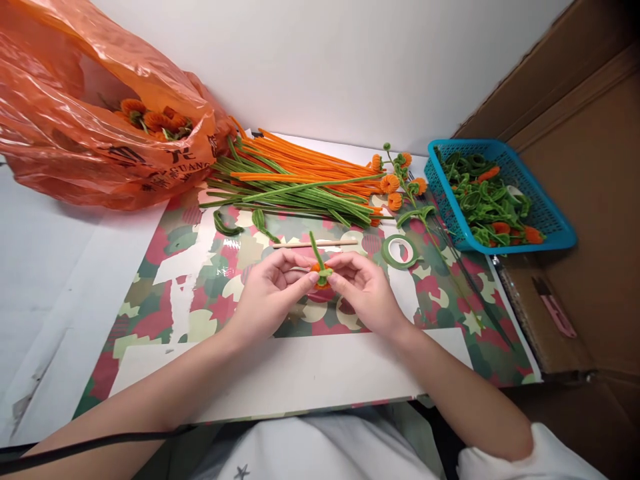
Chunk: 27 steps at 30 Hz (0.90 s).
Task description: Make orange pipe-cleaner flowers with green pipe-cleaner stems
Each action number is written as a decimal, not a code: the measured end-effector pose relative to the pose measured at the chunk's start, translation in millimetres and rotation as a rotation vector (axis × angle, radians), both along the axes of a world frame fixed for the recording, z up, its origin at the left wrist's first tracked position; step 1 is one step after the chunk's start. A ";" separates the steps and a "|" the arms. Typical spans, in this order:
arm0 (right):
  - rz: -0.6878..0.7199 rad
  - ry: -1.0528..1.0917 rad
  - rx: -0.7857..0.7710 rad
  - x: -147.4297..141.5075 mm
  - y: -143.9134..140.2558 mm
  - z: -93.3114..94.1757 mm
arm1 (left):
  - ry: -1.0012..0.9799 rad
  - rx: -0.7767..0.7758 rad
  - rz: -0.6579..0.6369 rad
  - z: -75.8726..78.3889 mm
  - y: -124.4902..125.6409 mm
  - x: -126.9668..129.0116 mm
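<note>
Between my two hands is a small orange pipe-cleaner pumpkin (323,275) with a green stem pointing up. My left hand (273,287) pinches its left side with thumb and fingers. From the other side, my right hand (364,288) grips it the same way, thumb tips close together on the green part. Just beyond lies a thin wooden stick (340,243). A roll of green tape (400,252) rests to the right of my right hand. Two bent green pipe-cleaner pieces, a curled one (226,225) and a leaf-like one (264,227), lie beyond my left hand.
Orange pipe cleaners (305,157) and green pipe cleaners (295,190) lie piled at the back. An orange plastic bag (165,160) with pumpkins stands back left. A blue basket (555,247) of green pieces sits right, near a pumpkin branch (395,183) and a pink cutter (560,317).
</note>
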State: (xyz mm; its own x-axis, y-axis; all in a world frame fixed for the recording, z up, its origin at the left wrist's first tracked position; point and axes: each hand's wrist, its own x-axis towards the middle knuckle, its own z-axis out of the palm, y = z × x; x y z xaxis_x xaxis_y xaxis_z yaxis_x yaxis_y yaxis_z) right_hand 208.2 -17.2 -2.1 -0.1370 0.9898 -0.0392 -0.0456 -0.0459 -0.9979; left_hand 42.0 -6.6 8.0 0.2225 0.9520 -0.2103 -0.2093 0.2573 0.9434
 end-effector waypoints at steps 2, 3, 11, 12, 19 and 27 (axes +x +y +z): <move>-0.021 0.033 -0.007 0.2 0.3 -1.1 | 0.003 0.037 -0.014 0.4 -0.8 -0.2; -0.031 0.042 -0.009 0.2 0.1 -1.3 | 0.009 0.058 -0.019 0.6 -1.2 -0.4; -0.069 0.014 0.028 -0.5 -3.8 3.0 | 0.264 0.294 -0.003 -5.4 -2.3 -6.9; -0.073 0.007 0.040 -0.5 -4.1 2.9 | 0.291 0.303 -0.017 -6.0 -2.0 -7.3; -0.105 -0.014 0.086 -5.6 -8.5 0.4 | 0.180 0.176 -0.059 -6.5 -2.3 -2.7; -0.073 0.015 -0.001 -5.4 -8.0 0.9 | -0.024 0.075 -0.092 -9.4 -1.6 0.4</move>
